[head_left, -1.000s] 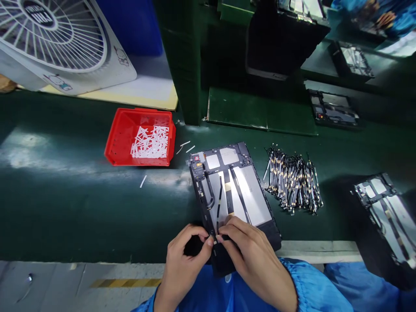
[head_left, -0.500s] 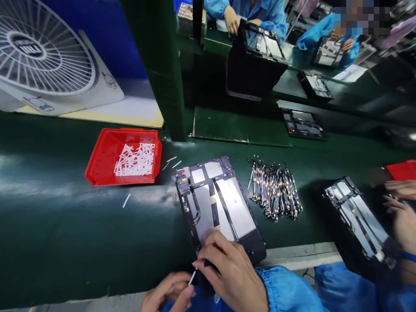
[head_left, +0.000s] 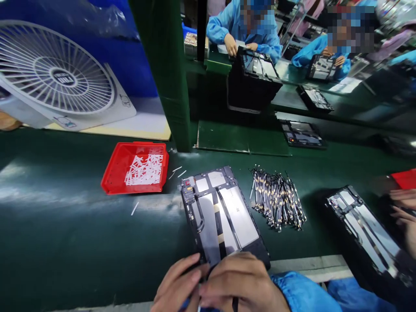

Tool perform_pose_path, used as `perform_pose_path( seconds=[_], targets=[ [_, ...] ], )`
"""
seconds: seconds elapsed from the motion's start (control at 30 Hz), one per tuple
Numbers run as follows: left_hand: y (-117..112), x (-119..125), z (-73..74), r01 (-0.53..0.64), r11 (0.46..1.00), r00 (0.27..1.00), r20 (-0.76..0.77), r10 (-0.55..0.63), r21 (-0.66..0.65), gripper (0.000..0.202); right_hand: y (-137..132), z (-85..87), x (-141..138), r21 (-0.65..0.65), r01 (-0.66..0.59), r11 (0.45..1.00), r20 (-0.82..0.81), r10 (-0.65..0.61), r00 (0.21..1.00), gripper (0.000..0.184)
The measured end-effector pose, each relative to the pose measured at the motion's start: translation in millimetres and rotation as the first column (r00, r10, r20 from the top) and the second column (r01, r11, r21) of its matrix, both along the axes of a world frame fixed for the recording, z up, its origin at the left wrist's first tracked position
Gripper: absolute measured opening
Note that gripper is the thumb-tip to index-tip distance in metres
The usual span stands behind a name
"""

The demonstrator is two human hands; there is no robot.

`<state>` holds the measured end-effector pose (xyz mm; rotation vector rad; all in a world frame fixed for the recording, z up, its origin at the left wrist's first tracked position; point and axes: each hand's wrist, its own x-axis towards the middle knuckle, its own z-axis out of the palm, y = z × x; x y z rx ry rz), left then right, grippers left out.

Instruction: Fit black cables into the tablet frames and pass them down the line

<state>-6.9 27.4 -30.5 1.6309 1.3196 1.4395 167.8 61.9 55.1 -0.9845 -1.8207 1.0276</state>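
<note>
Black-framed tablet [head_left: 224,216]: probably stiff, fragile; I'd hold it edgewise, three o'clock. Left hand [head_left: 178,284], right hand [head_left: 243,281]: grip hidden, can't tell.

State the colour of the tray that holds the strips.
The tray is red, as the head view shows.

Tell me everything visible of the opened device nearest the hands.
The opened device is a flat slab: black frame, metallic-looking silver panels, dark ribbon strips, one tan-banded. Two pale patches and a red spot mark its far end. Inside up, it lies askew at the near edge of the green bench, its near end partly hidden by the left hand and right hand; contact is unclear.
</note>
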Motion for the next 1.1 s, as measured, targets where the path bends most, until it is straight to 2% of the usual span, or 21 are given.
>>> perform_pose_path(
  seconds=[0.07, 0.1, 0.17, 0.2, 0.3, 0.4, 0.5, 0.53, 0.63, 0.73, 0.8, 0.87, 0.93, 1.1],
  targets=[
    [6.8, -5.2, -8.3, 0.145, 0.965, 0.982, -0.149, -0.114, 0.216, 0.024, 27.0, 16.8, -6.5, -0.011, 0.046, 0.999, -0.033, -0.047, 0.998, 0.011],
    [9.7, -6.4, -10.5, 0.202, 0.941, 0.965, -0.218, -0.144, 0.272, 0.024, 45.8, 22.6, -13.1, -0.006, 0.087, 0.996, -0.038, -0.087, 0.995, 0.009],
    [13.6, -5.7, -11.4, 0.244, 0.922, 0.939, -0.31, -0.148, 0.299, 0.024, 90.0, 25.3, -33.3, -0.002, 0.12, 0.993, 0.015, -0.12, 0.993, 0.006],
    [14.7, -4.0, -10.5, 0.254, 0.923, 0.929, -0.337, -0.15, 0.289, 0.024, 112.9, 22.1, -46.0, 0.021, 0.115, 0.993, 0.058, -0.116, 0.992, 0.008],
    [16.8, 2.3, -5.4, 0.27, 0.917, 0.927, -0.338, -0.164, 0.295, 0.018, 169.2, 2.9, -81.2, -0.031, -0.002, 1.0, 0.253, 0.01, 0.967, 0.018],
    [21.3, 3.2, 0.9, 0.263, 0.909, 0.943, -0.286, -0.171, 0.324, 0.012, 186.1, -8.7, -87.8, -0.037, -0.048, 0.998, 0.312, 0.057, 0.948, 0.019],
    [31.9, -3.5, 5.8, 0.237, 0.933, 0.952, -0.254, -0.168, 0.272, 0.013, 159.4, -1.1, -56.4, -0.017, -0.005, 1.0, 0.326, 0.01, 0.945, 0.028],
    [37.2, -6.5, 6.5, 0.23, 0.942, 0.954, -0.246, -0.169, 0.244, 0.014, 143.5, 3.2, -40.8, -0.017, 0.008, 1.0, 0.325, -0.002, 0.946, 0.035],
    [56.5, -14.3, 4.7, 0.257, 0.953, 0.952, -0.21, -0.222, 0.162, 0.012, 85.5, 7.6, 2.1, -0.133, -0.028, 0.991, 0.311, 0.068, 0.948, 0.037],
    [74.1, -17.0, -2.8, 0.296, 0.953, 0.951, -0.116, -0.287, 0.071, 0.007, 28.0, -10.1, 20.8, -0.192, 0.022, 0.981, 0.306, 0.038, 0.951, 0.033],
    [80.9, -16.5, -8.0, 0.306, 0.951, 0.951, -0.063, -0.304, 0.03, 0.007, 1.2, -28.6, 20.3, -0.113, 0.071, 0.991, 0.272, -0.038, 0.962, 0.027],
    [83.7, -15.5, -11.1, 0.305, 0.952, 0.952, -0.043, -0.304, 0.012, 0.007, -12.4, -43.8, 16.0, 0.01, 0.111, 0.994, 0.227, -0.11, 0.968, 0.024],
    [84.1, -14.8, -11.9, 0.304, 0.953, 0.952, -0.03, -0.304, 0.005, 0.006, -15.5, -51.5, 12.9, 0.07, 0.115, 0.991, 0.22, -0.127, 0.967, 0.023],
    [82.9, -15.1, -11.1, 0.317, 0.948, 0.948, -0.029, -0.316, 0.009, 0.007, -11.0, -51.3, 15.9, 0.05, 0.061, 0.997, 0.331, -0.074, 0.941, 0.018]
  ],
)
